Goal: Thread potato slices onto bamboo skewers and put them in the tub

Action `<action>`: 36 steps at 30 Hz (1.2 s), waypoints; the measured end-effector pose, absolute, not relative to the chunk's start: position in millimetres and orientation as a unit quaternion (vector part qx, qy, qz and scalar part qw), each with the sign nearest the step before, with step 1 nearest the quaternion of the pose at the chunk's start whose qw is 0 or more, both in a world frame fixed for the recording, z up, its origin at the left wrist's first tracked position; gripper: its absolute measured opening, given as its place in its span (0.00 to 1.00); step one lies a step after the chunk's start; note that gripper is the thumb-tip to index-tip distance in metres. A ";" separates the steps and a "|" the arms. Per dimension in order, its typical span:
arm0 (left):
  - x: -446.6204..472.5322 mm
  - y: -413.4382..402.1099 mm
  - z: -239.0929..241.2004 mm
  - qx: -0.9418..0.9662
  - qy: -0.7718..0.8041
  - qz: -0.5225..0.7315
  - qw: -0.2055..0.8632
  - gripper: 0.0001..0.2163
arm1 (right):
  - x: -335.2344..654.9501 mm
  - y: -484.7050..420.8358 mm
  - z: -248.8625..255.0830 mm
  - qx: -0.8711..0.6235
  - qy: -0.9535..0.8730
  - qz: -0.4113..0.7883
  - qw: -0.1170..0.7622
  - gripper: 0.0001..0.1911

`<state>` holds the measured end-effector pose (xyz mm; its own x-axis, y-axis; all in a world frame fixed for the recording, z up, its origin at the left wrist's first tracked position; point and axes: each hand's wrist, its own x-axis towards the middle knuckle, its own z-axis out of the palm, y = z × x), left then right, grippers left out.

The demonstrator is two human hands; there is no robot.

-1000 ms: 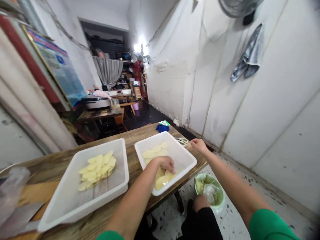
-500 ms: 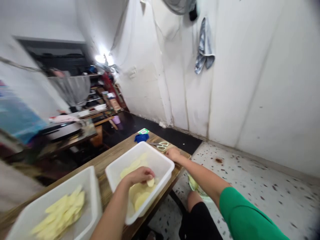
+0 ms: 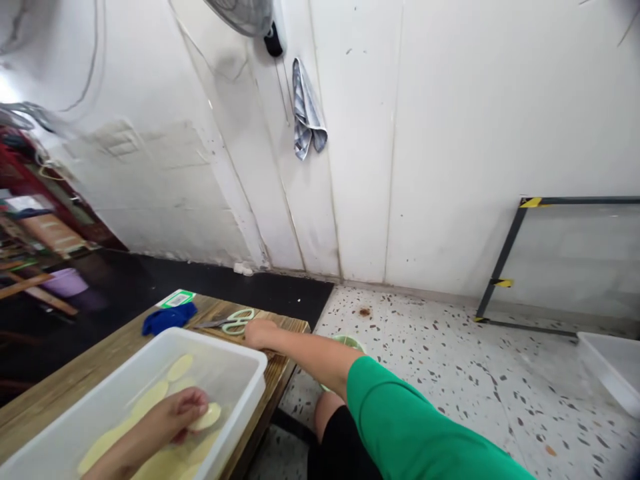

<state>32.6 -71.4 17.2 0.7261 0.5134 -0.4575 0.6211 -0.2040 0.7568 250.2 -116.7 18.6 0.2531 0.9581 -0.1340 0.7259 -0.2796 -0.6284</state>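
My left hand is inside a white plastic tub on the wooden table, its fingers closed on a pale potato slice. More slices lie on the tub's floor. My right hand rests as a loose fist on the table's far corner, just beside green-handled scissors. Whether it holds anything is hidden. My right arm in a green sleeve crosses the lower middle.
A blue cloth and a green-white packet lie near the table's far edge. A green bowl sits on the speckled floor behind my arm. A white tub and a black metal frame stand at the right. A towel hangs on the wall.
The view has swung right, so the larger tub of potato strips has left the picture. My left hand has lifted a slice in the tub. My right hand stays by the scissors.
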 end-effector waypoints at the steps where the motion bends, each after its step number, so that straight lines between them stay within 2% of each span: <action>1: 32.8 -73.2 20.3 0.771 0.373 -0.030 0.515 0.22 | 249.8 -115.5 18.7 -0.777 -0.526 0.263 0.225 0.06; 6: 38.2 -82.3 33.5 0.735 0.392 0.097 0.545 0.20 | 248.3 -112.8 6.9 -0.780 -0.503 0.245 0.280 0.06; 9: 42.7 -75.3 30.1 0.675 0.420 0.175 0.581 0.22 | 250.5 -103.9 -4.9 -0.764 -0.494 0.239 0.340 0.05; 12: 44.1 -64.4 22.4 0.625 0.440 0.249 0.595 0.18 | 253.7 -95.5 -9.1 -0.739 -0.482 0.241 0.403 0.06; 17: 45.3 -57.7 15.6 0.533 0.434 0.325 0.650 0.12 | 261.3 -97.8 11.2 -0.701 -0.458 0.234 0.493 0.05; 21: 47.7 -56.5 16.1 0.531 0.438 0.353 0.633 0.09 | 254.3 -105.8 34.6 -0.671 -0.447 0.227 0.546 0.06; 25: 47.4 -55.4 15.3 0.579 0.451 0.337 0.590 0.08 | 224.3 -112.9 43.4 -0.654 -0.448 0.261 0.552 0.06; 28: 45.9 -55.1 12.7 0.615 0.464 0.319 0.551 0.10 | 199.9 -119.4 42.1 -0.639 -0.447 0.290 0.554 0.03; 30: 45.5 -55.2 12.5 0.620 0.469 0.322 0.541 0.12 | 190.1 -126.2 41.4 -0.628 -0.470 0.279 0.555 0.06; 34: 46.4 -58.2 19.3 0.615 0.333 0.317 0.641 0.14 | 187.7 -142.4 46.5 -0.660 -0.573 0.162 0.459 0.08; 36: 47.0 -61.4 24.2 0.605 0.269 0.306 0.684 0.17 | 189.9 -149.4 51.1 -0.685 -0.587 0.158 0.402 0.07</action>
